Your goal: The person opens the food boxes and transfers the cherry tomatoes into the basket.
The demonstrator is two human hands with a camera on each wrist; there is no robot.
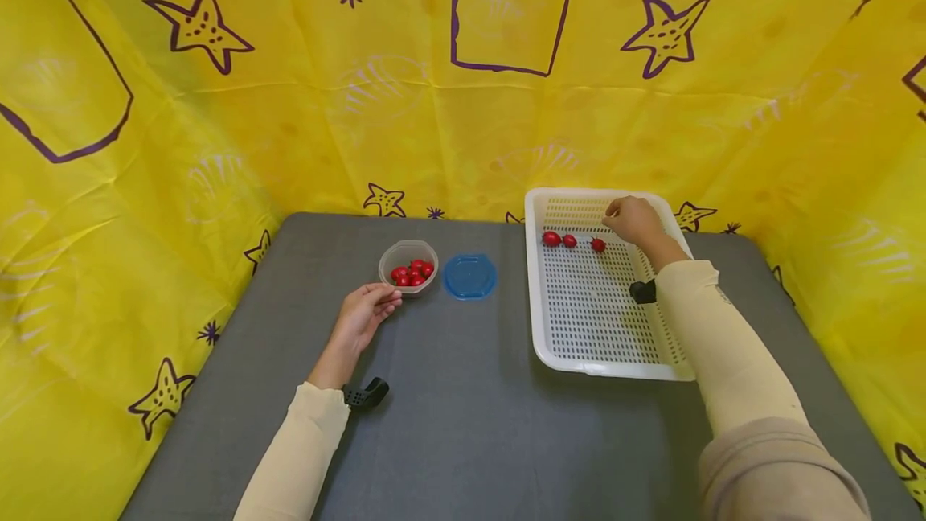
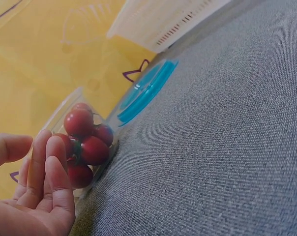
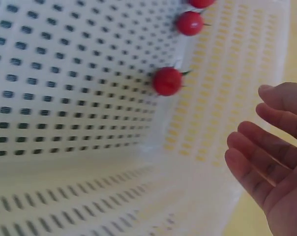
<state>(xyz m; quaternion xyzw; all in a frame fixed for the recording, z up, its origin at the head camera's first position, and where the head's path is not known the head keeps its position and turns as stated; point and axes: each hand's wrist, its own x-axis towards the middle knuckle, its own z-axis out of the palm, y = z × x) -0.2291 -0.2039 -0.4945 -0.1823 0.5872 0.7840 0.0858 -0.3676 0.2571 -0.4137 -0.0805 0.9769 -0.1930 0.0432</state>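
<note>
My left hand [image 1: 365, 313] is at the near-left side of a clear plastic container [image 1: 391, 252] holding several cherry tomatoes [image 1: 415, 273]. In the left wrist view, its fingers [image 2: 57, 177] are loosely bent in front of the container, with the thumb apart; whether they touch the wall I cannot tell. My right hand [image 1: 637, 219] hovers over the far right part of a white perforated basket [image 1: 537, 320]. Its fingers [image 3: 254, 142] are loosely curved, and nothing shows between them and the thumb. Three cherry tomatoes [image 1: 570, 241] lie in a row near the basket's far wall.
Between container and basket, a blue lid [image 1: 470, 276] lies flat on the grey table [image 1: 448, 424]. Yellow patterned cloth [image 1: 434, 135] hangs behind the table and along both sides. The basket's raised walls surround the three tomatoes.
</note>
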